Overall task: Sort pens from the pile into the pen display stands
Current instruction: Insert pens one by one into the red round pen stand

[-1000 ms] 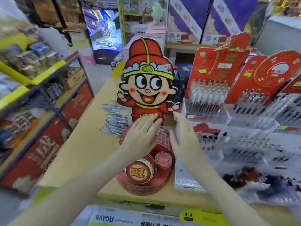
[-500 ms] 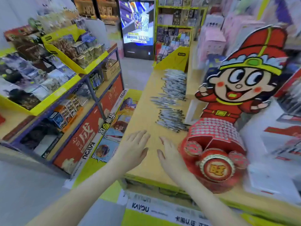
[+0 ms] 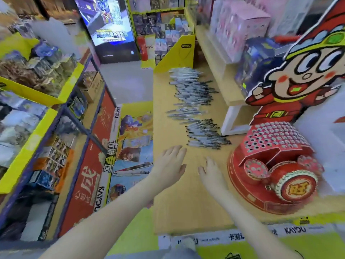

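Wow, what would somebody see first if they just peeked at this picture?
The big cartoon figure in the red hat jumps out first, standing at the right above a round red pen display stand dotted with holes. Next comes the long pile of pens stretched along the wooden counter in the middle. Nearest, the left hand and right hand hover open over the counter, holding nothing.

**Pens down the bench, stand to the right**

The pile of pens (image 3: 194,105) lies in a long strip on the bench (image 3: 186,202), running away from the person. The display stand (image 3: 276,176) sits right of the pile's near end, with a cartoon board (image 3: 306,75) behind it. The left hand (image 3: 169,165) and right hand (image 3: 212,174) are side by side before the pile. A shelf rack (image 3: 61,109) stands left across the aisle.
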